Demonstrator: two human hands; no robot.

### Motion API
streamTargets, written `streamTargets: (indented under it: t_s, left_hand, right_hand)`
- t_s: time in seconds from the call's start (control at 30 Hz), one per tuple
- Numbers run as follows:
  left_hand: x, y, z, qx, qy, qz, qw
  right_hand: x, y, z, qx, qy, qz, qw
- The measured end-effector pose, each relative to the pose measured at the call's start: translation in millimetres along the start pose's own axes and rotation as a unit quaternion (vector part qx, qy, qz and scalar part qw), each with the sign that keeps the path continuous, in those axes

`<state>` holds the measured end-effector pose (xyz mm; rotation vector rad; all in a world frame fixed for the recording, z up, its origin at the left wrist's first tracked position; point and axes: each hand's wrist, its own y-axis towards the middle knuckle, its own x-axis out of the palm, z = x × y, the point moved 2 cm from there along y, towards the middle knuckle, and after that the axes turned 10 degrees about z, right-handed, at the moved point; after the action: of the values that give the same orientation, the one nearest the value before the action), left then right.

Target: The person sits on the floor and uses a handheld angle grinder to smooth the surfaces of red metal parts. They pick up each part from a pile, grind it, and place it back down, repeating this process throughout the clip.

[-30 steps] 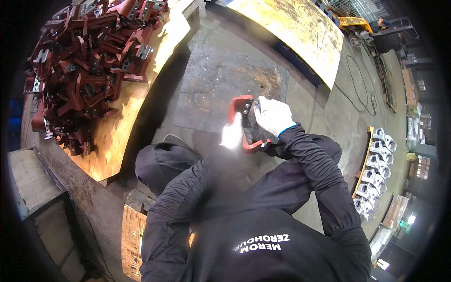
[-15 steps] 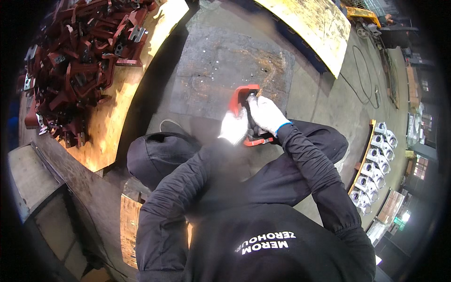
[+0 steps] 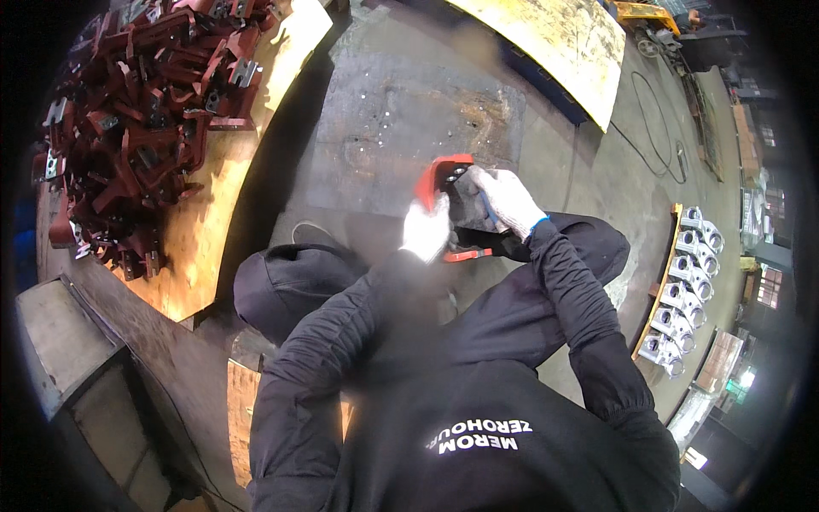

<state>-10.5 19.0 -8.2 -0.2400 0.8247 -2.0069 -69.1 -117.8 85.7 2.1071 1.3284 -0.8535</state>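
A red bracket-like metal part [image 3: 432, 183] with a dark inner side and small shiny round spots near its top is held above my lap. My left hand [image 3: 426, 229], in a white glove, is closed around its left side. My right hand [image 3: 510, 201], also white-gloved with a blue cuff edge, is closed just right of the part. Along its fingers runs a thin blue strip [image 3: 489, 208]; I cannot make out what it belongs to. The bracket's lower red end [image 3: 467, 254] shows below the hands.
At the left, a wooden surface [image 3: 192, 260] bears a heap of dark red brackets [image 3: 141, 128]. A dark, worn sheet [image 3: 367, 128] lies on the floor ahead. A wood-topped box [image 3: 572, 43] stands beyond. Silver ring-shaped castings [image 3: 678, 294] sit on a board at right, near a cable [image 3: 653, 128].
My right hand has drawn back to the right from the bracket's upper inner side, baring shiny round spots there. My left hand keeps its hold on the bracket.
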Motion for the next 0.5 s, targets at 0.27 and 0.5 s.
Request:
streamTargets:
  t_s: [0.27, 0.5]
  left_hand:
    - [8.2, 1.3, 0.9, -0.056, -0.093, -0.025, 0.994]
    - [2.2, 11.8, 3.2, -0.076, -0.151, -0.094, 0.981]
  right_hand:
    - [25.8, -6.1, 34.8, 0.232, 0.001, -0.041, 0.972]
    - [0.9, -0.8, 11.8, 0.061, -0.351, -0.047, 0.933]
